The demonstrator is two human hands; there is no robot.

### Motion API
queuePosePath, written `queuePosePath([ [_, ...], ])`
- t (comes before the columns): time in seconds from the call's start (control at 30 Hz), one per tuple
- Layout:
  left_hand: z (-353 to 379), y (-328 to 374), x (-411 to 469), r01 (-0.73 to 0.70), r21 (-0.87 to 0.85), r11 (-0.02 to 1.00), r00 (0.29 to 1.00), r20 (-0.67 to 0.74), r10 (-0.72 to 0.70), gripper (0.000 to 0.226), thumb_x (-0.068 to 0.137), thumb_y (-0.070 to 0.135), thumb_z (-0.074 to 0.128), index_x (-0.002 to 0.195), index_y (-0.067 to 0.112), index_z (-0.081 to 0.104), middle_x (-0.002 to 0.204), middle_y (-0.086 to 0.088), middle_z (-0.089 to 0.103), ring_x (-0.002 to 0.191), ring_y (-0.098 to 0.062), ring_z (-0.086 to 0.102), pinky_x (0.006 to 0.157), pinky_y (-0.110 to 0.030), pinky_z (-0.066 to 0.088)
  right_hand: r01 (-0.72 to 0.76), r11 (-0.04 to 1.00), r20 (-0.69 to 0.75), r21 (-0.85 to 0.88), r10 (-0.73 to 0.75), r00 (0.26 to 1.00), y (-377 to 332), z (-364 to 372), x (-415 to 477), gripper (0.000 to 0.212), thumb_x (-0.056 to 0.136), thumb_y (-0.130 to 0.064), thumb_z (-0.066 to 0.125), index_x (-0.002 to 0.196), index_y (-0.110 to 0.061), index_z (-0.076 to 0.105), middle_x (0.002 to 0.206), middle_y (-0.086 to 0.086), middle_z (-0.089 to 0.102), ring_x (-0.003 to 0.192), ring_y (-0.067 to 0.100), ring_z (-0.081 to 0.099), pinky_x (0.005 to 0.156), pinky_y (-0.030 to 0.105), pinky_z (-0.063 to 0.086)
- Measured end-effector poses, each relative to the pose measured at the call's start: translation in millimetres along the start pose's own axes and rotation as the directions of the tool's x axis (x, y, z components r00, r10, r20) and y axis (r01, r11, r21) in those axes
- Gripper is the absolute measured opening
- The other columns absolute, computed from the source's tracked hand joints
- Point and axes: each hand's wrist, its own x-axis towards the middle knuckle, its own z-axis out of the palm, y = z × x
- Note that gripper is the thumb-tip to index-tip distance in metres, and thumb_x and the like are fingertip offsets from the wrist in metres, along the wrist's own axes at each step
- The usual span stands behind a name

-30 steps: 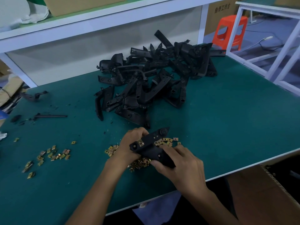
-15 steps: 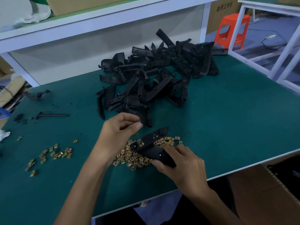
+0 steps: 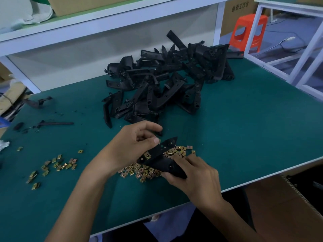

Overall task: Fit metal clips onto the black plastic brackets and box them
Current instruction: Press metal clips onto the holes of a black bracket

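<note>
At the near edge of the table [image 3: 244, 137], just above a heap of brass-coloured clips, a bracket [image 3: 157, 159] is held slantwise, its pointed far tip angled up and away. It is a long, flat black plastic piece with several round holes along it. One fitted clip [image 3: 147, 155] already sits on its left part, a small yellow square against the black. The holes toward the tip look bare, so this bracket seems only partly done.

The right hand [image 3: 197, 179] grips the bracket's near end, fingers curled over the top and thumb beneath. The left hand [image 3: 134, 145] is drawn close against the bracket's upper edge with its fingers curled in. A gold glint at the thumb tip suggests it pinches a loose clip [image 3: 158, 141], though that is too small to be sure of. By my reading, the next clip is about to go on near the tip.

Beneath and beside the bracket lies the clip pile [image 3: 145, 172], touching the table and spreading out to the right of the hands. A thinner lot of scattered clips [image 3: 57, 165] lies well apart on the left.

Farther back, the bracket heap [image 3: 166, 88] is large and tangled, and no clips show on those pieces. A cardboard box [image 3: 288, 215] stands below the table's right edge; its inside is out of view, so the number already packed cannot be told. Judging by the heap, most of the work is still ahead.
</note>
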Motion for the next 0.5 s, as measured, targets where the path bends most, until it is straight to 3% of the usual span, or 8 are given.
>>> queuePosePath([
  [0.13, -9, 4, 5, 0.009, 0.099, 0.995, 0.993, 0.120, -0.021, 0.025, 0.095, 0.023, 0.069, 0.114, 0.039, 0.066, 0.095, 0.008, 0.076, 0.080, -0.006, 0.068, 0.067, -0.011, 0.048, 0.015, 1.000, -0.026, 0.007, -0.015, 1.000, 1, 3, -1, 0.048, 0.081, -0.066, 0.062, 0.100, -0.026, 0.079, 0.075, -0.004, 0.063, 0.064, 0.019, 0.062, 0.047, 0.026, 0.043],
  [0.27, -22, 12, 12, 0.004, 0.223, 0.975, 0.961, 0.269, -0.066, 0.028, 0.094, 0.027, 0.070, 0.118, 0.041, 0.062, 0.092, 0.010, 0.076, 0.074, 0.001, 0.066, 0.068, -0.013, 0.047, 0.049, 0.999, -0.033, -0.023, -0.050, 0.998, 1, 6, -1, 0.049, 0.080, -0.067, 0.061, 0.098, -0.026, 0.080, 0.074, -0.003, 0.062, 0.063, 0.021, 0.063, 0.044, 0.029, 0.045],
  [0.4, -30, 21, 22, -0.019, 0.358, 0.933, 0.900, 0.412, -0.140, 0.039, 0.092, 0.027, 0.073, 0.126, 0.039, 0.057, 0.092, 0.010, 0.076, 0.080, -0.002, 0.069, 0.071, -0.017, 0.049, 0.070, 0.995, 0.059, -0.069, -0.065, 0.996, 2, 5, -2, 0.053, 0.081, -0.071, 0.055, 0.104, -0.029, 0.077, 0.075, -0.006, 0.059, 0.064, 0.018, 0.062, 0.045, 0.025, 0.040],
  [0.5, -35, 26, 26, -0.043, 0.416, 0.908, 0.861, 0.477, -0.178, 0.043, 0.093, 0.026, 0.074, 0.130, 0.038, 0.054, 0.090, 0.012, 0.076, 0.075, 0.002, 0.068, 0.064, -0.011, 0.047, 0.085, 0.995, 0.127, -0.054, -0.077, 0.989, 3, 4, -1, 0.053, 0.083, -0.073, 0.052, 0.109, -0.032, 0.074, 0.076, -0.007, 0.057, 0.064, 0.015, 0.060, 0.047, 0.023, 0.037],
])
